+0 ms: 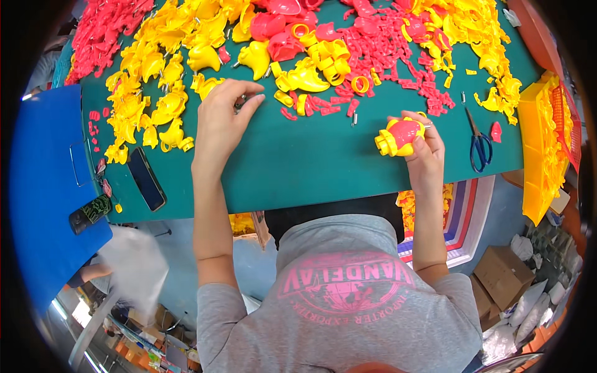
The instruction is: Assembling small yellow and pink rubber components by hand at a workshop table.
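My right hand (426,146) holds a yellow and red plastic toy body (403,135) above the green table (298,155). The toy has a rounded red belly, a ridged yellow end on its left, and a small metal pin by my fingers. Over the table's left half, my left hand (224,118) is closed, thumb and forefinger pinched near each other. Whatever may be between those tips is too small to make out. Just beyond it lie yellow toy shells (254,59) with metal pins, and small red pieces (326,107) are scattered to its right.
Heaps of yellow parts (149,59) and red parts (385,43) cover the far side. Blue-handled scissors (480,149) lie right, beside a yellow bin (536,155). A phone (147,178) and a dark cylindrical object (90,213) rest at left. Cardboard boxes (502,276) stand on the floor.
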